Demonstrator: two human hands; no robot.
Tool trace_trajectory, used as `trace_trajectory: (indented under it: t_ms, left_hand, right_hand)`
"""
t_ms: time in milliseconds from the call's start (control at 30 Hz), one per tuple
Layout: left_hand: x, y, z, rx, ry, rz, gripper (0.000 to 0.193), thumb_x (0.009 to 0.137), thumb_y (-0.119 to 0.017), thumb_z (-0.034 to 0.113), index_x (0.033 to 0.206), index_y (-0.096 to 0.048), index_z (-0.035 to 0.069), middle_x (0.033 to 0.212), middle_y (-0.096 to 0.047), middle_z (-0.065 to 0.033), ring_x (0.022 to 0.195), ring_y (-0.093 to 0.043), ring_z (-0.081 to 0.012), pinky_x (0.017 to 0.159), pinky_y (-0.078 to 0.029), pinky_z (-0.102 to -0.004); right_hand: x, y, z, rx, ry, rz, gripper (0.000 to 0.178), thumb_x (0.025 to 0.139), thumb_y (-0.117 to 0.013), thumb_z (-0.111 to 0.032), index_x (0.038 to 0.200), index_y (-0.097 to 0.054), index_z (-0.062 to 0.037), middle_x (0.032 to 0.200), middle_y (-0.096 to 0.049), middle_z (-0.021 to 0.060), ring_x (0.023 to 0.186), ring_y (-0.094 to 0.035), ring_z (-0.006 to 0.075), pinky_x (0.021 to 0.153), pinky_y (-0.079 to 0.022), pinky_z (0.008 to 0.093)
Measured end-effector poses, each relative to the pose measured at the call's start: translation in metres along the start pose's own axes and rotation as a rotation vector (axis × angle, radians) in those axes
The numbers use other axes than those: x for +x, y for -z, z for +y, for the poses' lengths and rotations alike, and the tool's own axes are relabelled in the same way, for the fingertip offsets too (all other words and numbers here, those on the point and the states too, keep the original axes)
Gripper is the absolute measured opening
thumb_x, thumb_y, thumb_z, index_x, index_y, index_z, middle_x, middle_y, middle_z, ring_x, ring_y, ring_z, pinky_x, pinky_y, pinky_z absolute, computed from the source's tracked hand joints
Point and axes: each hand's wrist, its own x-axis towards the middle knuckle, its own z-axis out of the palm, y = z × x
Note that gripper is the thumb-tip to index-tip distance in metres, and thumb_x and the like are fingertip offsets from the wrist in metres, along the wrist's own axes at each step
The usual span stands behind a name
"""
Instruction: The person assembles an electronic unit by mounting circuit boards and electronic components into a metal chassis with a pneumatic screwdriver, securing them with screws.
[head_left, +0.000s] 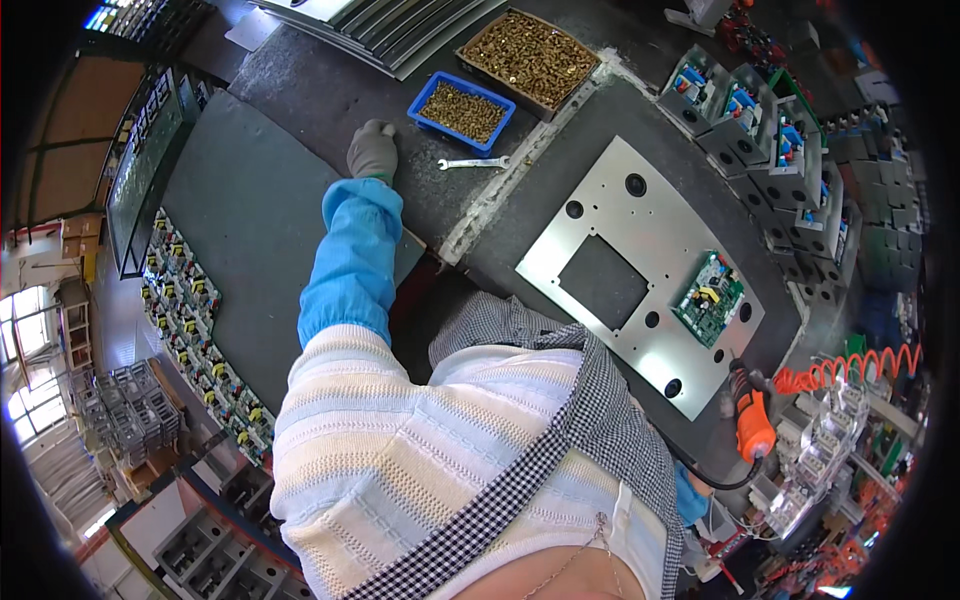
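Observation:
My left hand (373,151), in a grey glove, rests on the dark bench with its fingers curled in. Whatever it may hold is hidden beneath it. Just to its right stands a blue tray (462,109) full of small brass-coloured fasteners, and near that lies a metal open-ended wrench (473,163). A bit of blue sleeve (690,496) shows beside my body at the lower right; my right hand is out of sight. On the right part of the bench lies a flat metal panel (600,220) with a square cutout and round black parts. A green circuit board (710,298) sits on it.
Behind the blue tray is a larger box (527,57) of fasteners. An orange power screwdriver (753,420) with a cord lies by the panel's near right corner, close to a coiled orange hose (850,368). Metal housings (745,110) stand stacked at the right; circuit boards (185,310) line the left edge.

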Motion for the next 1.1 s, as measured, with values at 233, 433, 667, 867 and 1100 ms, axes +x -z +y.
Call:
trace_trajectory:
  t_ms: [233,433,667,867,1100]
  left_hand:
    - [-0.059,0.058,-0.059,-0.639,0.306,-0.049,0.025,0.093,-0.072,0.021,0.115,-0.073,0.01,0.096,-0.075,-0.0109,0.093,-0.071,-0.0227,0.087,-0.054,-0.0349]
    - [-0.13,0.074,-0.082,-0.367,0.287,-0.103,0.035,0.09,-0.075,0.021,0.123,-0.073,0.01,0.11,-0.076,-0.0099,0.102,-0.07,-0.0214,0.093,-0.053,-0.0328]
    - [-0.133,0.069,-0.098,-0.429,0.391,0.042,0.036,0.091,-0.073,0.026,0.126,-0.072,0.014,0.123,-0.072,-0.0123,0.116,-0.067,-0.0269,0.101,-0.05,-0.0359]
    - [-0.108,0.062,-0.079,-0.102,0.225,-0.009,0.03,0.095,-0.066,0.036,0.12,-0.074,0.022,0.125,-0.066,-0.0105,0.121,-0.061,-0.0328,0.103,-0.047,-0.0392]
    - [-0.097,0.055,-0.092,-0.573,0.403,-0.005,0.033,0.101,-0.061,0.036,0.116,-0.069,0.008,0.102,-0.067,-0.0101,0.098,-0.064,-0.0235,0.084,-0.052,-0.0337]
  right_hand:
    - [0.014,0.013,-0.009,-0.31,0.107,0.003,0.054,0.082,-0.077,0.004,0.131,-0.055,-0.0011,0.129,-0.063,0.0135,0.121,-0.058,0.0301,0.11,-0.043,0.0422]
    - [0.016,-0.001,-0.003,-0.25,0.138,-0.029,0.056,0.082,-0.08,0.0,0.132,-0.054,-0.0006,0.13,-0.062,0.0139,0.121,-0.058,0.0292,0.11,-0.044,0.0429]
    - [0.033,-0.025,-0.003,0.068,0.194,0.019,0.06,0.095,-0.074,-0.031,0.14,-0.05,0.0012,0.138,-0.059,0.0151,0.126,-0.055,0.0285,0.114,-0.039,0.0416]
    - [0.039,-0.115,-0.047,0.771,0.121,-0.354,0.074,0.091,-0.075,-0.044,0.148,-0.043,-0.0075,0.146,-0.052,0.0188,0.14,-0.047,0.037,0.118,-0.036,0.0566]
    - [0.02,-0.27,-0.083,1.056,-0.255,-0.781,0.06,0.082,-0.075,-0.001,0.137,-0.052,-0.0045,0.135,-0.062,0.0148,0.131,-0.056,0.0303,0.115,-0.042,0.0473]
